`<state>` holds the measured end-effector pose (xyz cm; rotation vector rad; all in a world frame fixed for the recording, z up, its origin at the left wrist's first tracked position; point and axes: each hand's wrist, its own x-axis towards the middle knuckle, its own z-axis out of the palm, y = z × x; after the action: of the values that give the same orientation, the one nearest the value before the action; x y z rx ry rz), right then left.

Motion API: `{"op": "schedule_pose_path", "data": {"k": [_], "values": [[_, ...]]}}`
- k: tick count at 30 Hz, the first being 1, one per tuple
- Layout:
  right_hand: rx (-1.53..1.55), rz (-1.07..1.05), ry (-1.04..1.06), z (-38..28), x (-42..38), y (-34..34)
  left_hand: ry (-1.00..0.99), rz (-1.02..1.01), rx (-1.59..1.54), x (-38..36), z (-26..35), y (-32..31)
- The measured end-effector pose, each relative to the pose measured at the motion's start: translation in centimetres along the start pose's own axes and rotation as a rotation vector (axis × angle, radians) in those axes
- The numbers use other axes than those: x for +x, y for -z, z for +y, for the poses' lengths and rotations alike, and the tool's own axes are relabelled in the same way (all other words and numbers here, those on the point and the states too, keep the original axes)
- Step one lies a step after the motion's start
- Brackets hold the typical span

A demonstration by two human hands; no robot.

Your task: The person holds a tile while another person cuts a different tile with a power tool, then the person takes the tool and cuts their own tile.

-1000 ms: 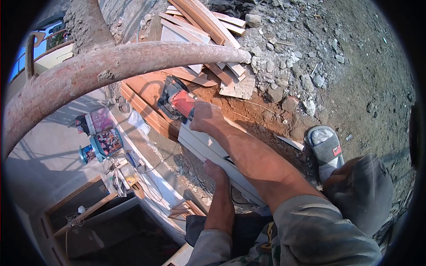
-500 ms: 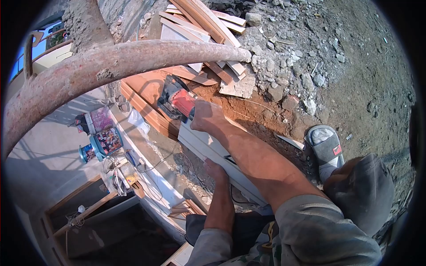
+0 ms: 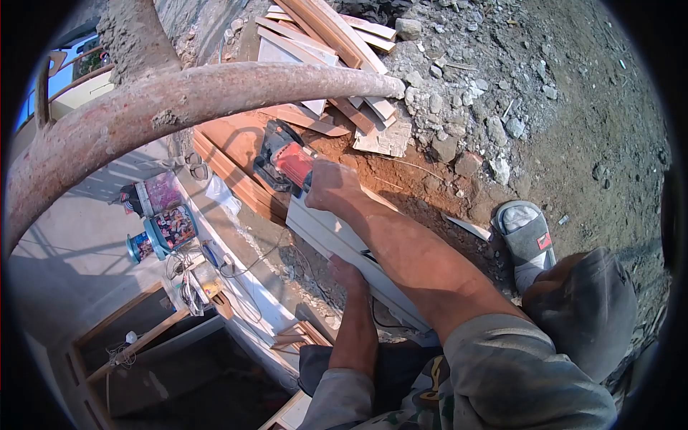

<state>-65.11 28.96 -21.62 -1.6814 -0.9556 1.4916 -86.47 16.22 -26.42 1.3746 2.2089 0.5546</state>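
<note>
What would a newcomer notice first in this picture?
First, the thick rusty pipe arching across the upper left. Next, at centre, the right hand gripping a red saw at the end of a white board, which the left hand presses on. Scrap boards lie piled at the top.

Outdoor site, strong sun, hard shadows. Dirt ground (image 3: pixel 595 122) w/ rubble (image 3: pixel 459 107) right of a rusty pipe (image 3: pixel 179 100). Wood offcuts (image 3: pixel 337 36) piled behind pipe. Below pipe: pale concrete floor (image 3: pixel 64 258), paint cans (image 3: pixel 161 233), door frame (image 3: pixel 122 344).
</note>
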Motion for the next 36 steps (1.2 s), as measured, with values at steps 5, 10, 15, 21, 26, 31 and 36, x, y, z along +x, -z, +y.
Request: {"op": "schedule_pose_path", "data": {"k": [5,10,15,21,26,31,36], "values": [[-0.007,0.001,-0.042,-0.2,0.0,-0.1,0.070,0.023,-0.057,-0.1,0.5,-0.2],[0.008,-0.008,-0.035,-0.1,0.0,-0.1,0.034,0.009,-0.021,-0.2,0.5,0.0],[0.067,-0.007,-0.053,-0.4,-0.9,0.6,0.042,0.012,-0.042,1.1,-1.9,0.0],[0.058,-0.047,-0.038,0.0,-1.0,0.8,0.049,-0.025,-0.046,0.9,-1.6,0.1],[0.050,-0.016,-0.035,0.3,-1.0,0.4,0.063,-0.027,-0.083,1.4,-2.7,0.0],[0.060,-0.009,-0.033,0.4,-1.2,0.4,0.042,-0.036,-0.068,1.4,-2.5,0.2],[0.067,-0.026,-0.029,0.4,-1.2,0.5,0.041,-0.041,-0.067,1.3,-2.4,0.4]]}}
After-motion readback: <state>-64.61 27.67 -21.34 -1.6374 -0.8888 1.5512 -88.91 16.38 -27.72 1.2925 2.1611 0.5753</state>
